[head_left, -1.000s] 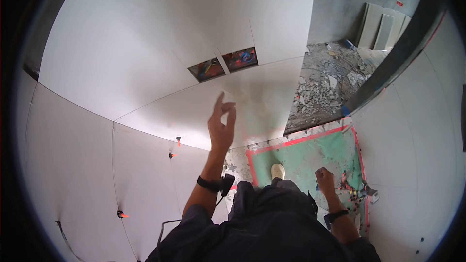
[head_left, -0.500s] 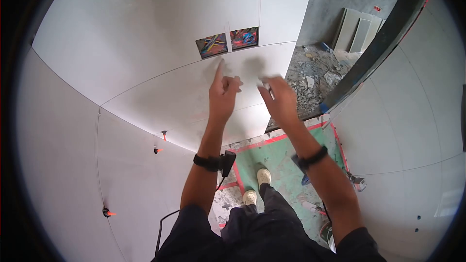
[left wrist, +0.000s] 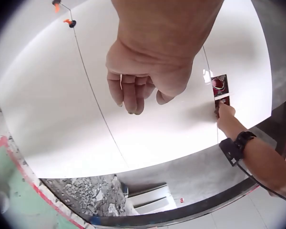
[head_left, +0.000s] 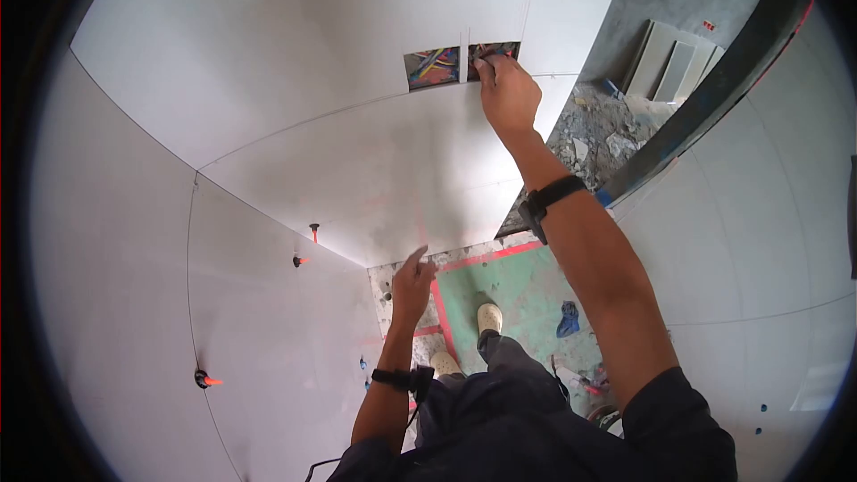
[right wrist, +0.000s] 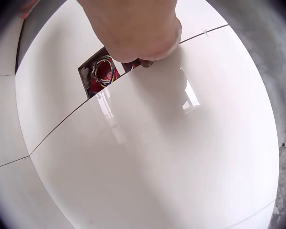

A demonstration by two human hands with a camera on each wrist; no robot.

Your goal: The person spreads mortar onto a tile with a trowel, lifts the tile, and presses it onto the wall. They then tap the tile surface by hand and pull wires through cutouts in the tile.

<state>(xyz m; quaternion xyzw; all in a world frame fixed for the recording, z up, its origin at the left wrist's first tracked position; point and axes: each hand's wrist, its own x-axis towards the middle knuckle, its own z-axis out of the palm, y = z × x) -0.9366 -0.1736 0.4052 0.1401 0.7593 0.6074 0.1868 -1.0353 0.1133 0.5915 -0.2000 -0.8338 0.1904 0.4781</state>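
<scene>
My right hand (head_left: 511, 94) is raised to the right one of two rectangular cut-outs in the white wall tile (head_left: 312, 54). Its bent fingers reach the right cut-out (left wrist: 218, 101) and cover much of it; I cannot tell whether they grip anything inside. Coloured wires (head_left: 433, 67) fill the left cut-out, and in the right wrist view wires (right wrist: 105, 71) loop around a red round box. My left hand (head_left: 412, 290) hangs lower, in front of the tile's bottom part, with fingers loosely bent and nothing in them. The left wrist view shows this hand (left wrist: 148, 81) close up.
Orange-tipped tile levelling clips (head_left: 203, 379) stick out of the left wall. Green floor sheeting (head_left: 527, 281) edged with red tape lies under the feet, with a blue item (head_left: 568, 319) on it. Rubble (head_left: 611, 129) and leaning boards (head_left: 674, 62) are beyond the dark frame (head_left: 705, 107) at right.
My right hand has risen from low at the right side up to the right cut-out. The left hand, earlier pointing up just below the cut-outs, has dropped away from them.
</scene>
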